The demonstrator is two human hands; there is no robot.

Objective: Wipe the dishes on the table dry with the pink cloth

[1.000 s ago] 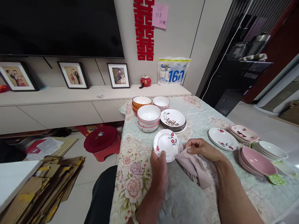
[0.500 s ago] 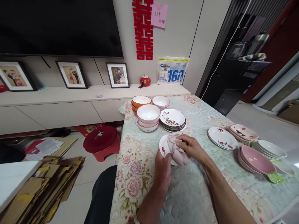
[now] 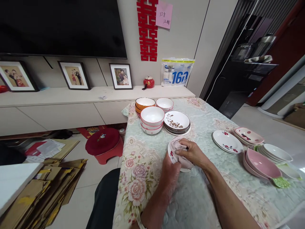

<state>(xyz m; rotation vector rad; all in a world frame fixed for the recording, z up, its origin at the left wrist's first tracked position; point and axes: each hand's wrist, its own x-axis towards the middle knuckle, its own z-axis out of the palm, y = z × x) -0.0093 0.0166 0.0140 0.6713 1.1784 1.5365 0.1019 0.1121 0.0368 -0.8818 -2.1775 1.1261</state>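
Observation:
My left hand (image 3: 170,167) grips the near-left rim of a white plate (image 3: 171,154) with red flowers, tilted above the table. A crumpled pale pink cloth (image 3: 185,160) covers much of the plate's face. Pressed onto it, my right hand (image 3: 190,152) has its fingers bunched around the cloth. Just beyond the hands are a stack of dark-rimmed plates (image 3: 176,120) with a brown flower pattern and a stack of red-rimmed white bowls (image 3: 152,116). The plate's far edge and some of my fingertips are hidden by the cloth.
Orange bowls (image 3: 145,102) and another white bowl stack (image 3: 165,103) stand at the back of the flowered tablecloth (image 3: 140,187). On the right sit flowered plates (image 3: 227,141), pink bowls (image 3: 262,162) and small white dishes (image 3: 277,152). A red stool (image 3: 103,144) and flattened cardboard (image 3: 52,190) lie left.
Both hands have moved slightly to the right with the plate. The cloth has shifted and bunched over the plate, and less of the plate's white face shows.

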